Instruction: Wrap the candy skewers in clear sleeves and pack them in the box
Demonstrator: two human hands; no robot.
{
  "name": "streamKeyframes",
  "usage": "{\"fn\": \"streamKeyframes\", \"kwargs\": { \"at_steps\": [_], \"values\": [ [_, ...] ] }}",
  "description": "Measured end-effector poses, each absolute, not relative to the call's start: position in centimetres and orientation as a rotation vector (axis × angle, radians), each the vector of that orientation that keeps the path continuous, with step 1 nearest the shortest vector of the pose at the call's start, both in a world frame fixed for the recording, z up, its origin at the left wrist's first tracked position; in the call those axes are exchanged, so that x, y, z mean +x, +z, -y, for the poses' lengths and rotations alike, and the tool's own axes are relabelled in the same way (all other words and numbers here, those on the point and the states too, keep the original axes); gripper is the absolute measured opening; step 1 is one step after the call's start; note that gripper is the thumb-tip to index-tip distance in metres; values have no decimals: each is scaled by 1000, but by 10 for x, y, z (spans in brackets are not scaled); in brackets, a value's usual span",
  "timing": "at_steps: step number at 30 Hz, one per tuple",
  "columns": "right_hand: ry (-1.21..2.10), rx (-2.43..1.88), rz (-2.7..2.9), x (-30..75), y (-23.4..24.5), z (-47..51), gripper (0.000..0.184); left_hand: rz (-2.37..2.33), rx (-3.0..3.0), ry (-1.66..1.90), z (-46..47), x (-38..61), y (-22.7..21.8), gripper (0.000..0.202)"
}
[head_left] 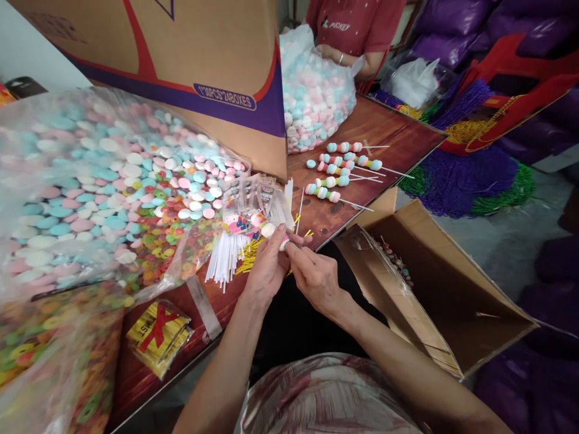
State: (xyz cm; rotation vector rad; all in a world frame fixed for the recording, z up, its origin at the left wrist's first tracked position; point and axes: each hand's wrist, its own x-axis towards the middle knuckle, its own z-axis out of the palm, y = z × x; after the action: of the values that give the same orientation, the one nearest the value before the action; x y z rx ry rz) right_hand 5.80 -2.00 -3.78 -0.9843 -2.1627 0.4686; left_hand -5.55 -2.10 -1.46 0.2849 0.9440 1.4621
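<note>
A candy skewer (268, 229) with white and pink pieces is held between my two hands over the table's near edge. My left hand (266, 262) is closed around it, thumb on top. My right hand (314, 271) pinches its near end, where the fingers hide most of the stick. Just beyond lie printed clear bags (246, 205), a bundle of white sticks (222, 258) and yellow twist ties (249, 254). Several finished candy skewers (322, 192) rest on the table further right, their sticks pointing right.
A big bag of pastel candies (67, 199) and ring gummies (158, 241) cover the left. A tall carton (181, 60) stands behind. Across the table, a person (357, 30) is beside another candy bag (316, 90). An open cardboard box (434, 271) sits at my right.
</note>
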Motion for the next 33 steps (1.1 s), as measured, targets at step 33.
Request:
{"fn": "streamKeyframes", "kwargs": {
  "at_steps": [33],
  "values": [
    [782,-918,1870,40,-37,36,22,-843,316,1321,26,-58,-18,34]
  ]
}}
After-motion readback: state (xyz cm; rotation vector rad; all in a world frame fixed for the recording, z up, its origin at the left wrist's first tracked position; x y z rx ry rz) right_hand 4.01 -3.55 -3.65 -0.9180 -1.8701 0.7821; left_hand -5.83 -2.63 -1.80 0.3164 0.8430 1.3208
